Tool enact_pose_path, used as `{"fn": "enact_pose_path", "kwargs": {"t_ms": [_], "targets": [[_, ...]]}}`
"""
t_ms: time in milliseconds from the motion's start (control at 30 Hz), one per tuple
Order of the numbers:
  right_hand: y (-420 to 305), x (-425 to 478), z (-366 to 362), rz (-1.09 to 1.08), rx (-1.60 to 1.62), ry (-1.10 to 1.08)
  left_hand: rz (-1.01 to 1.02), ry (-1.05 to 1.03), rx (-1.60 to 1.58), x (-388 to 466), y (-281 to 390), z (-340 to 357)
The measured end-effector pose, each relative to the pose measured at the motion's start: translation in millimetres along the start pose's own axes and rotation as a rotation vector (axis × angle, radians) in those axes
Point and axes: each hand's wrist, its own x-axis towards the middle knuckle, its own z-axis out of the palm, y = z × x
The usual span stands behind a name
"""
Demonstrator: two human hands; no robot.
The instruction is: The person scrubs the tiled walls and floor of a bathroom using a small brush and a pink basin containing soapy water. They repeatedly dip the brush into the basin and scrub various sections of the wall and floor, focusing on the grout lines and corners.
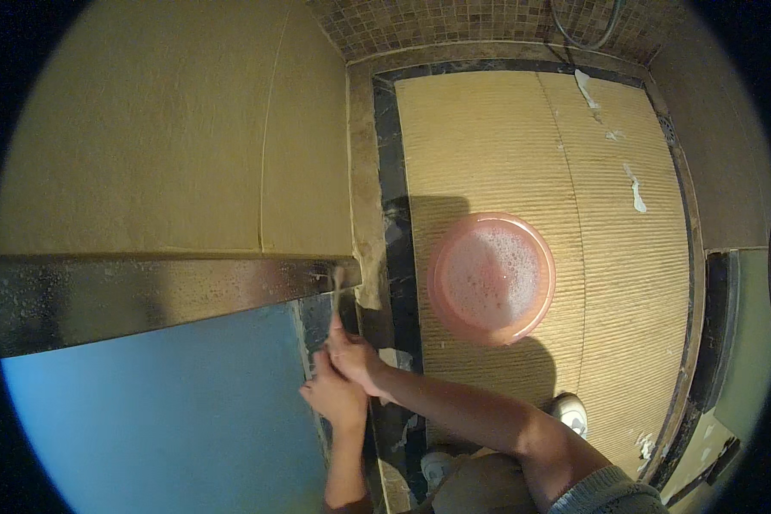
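Observation:
My right hand [358, 361] grips a thin, light-coloured brush-like tool [338, 292]. Its blurred tip reaches the end of a glossy dark strip [186, 292] covered with droplets, close to the corner of the wall. Just below, my left hand [337, 393] overlaps the right one in the picture, its fingers bent and partly hidden. Whether it holds anything cannot be made out. A pink plastic basin [432, 283] with sudsy water [488, 276] stands on the floor to the right of both hands.
Ribbed beige flooring [629, 270] has a dark stone border [395, 160]. White scraps [637, 194] lie along its right side, near a round drain [667, 130]. A shower hose [594, 42] hangs at the far wall. A blue surface [167, 411] spans the lower left. My shoe [570, 412] is behind the basin.

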Motion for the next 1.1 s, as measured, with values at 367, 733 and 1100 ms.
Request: {"fn": "enact_pose_path", "kwargs": {"t_ms": [367, 733, 1100], "targets": [[-1.3, -24.1, 6.7, -0.038, -0.021, -0.121, 0.003, 0.133, -0.012, -19.9, -13.3, -2.7], [9.6, -20.4, 10.0, -0.183, -0.105, 0.017, 0.007, 0.111, -0.015, -17.3, -6.7, -1.2], [-23.7, -20.8, 5.0, -0.102, 0.06, -0.128, 0.055, 0.123, 0.09, 1.0, 5.9, -11.6]]}}
